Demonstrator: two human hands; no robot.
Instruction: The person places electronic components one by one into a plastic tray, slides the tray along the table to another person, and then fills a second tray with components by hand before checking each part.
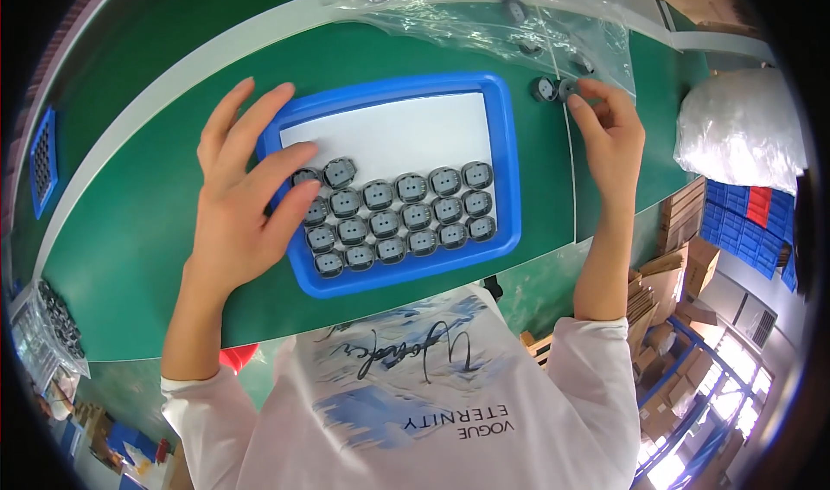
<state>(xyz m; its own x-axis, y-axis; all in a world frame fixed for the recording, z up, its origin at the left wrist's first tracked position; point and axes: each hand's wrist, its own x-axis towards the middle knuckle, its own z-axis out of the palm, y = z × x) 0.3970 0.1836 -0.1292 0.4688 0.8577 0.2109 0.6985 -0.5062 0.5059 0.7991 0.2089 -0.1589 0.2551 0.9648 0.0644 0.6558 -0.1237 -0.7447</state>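
A blue tray (pixel 506 179) lined with white sheet holds rows of small round grey plastic parts (pixel 378 194), each with dark holes in its face. My left hand (pixel 246 174) is over the tray's left edge. Its fingers are spread, with thumb and forefinger apart on either side of a grey part (pixel 305 177) in the top row; whether they touch it I cannot tell. Right of the tray, my right hand (pixel 612 127) pinches a round grey part (pixel 566 89) between thumb and fingertips. Another grey part (pixel 543 89) stands just left of it on the green table.
A clear plastic bag (pixel 450 23) with several loose grey parts lies at the far side of the green table (pixel 130 256). Another bag of dark parts (pixel 56 321) sits at the left edge. A bulky translucent bag (pixel 735 131) and cardboard boxes (pixel 674 287) stand to the right.
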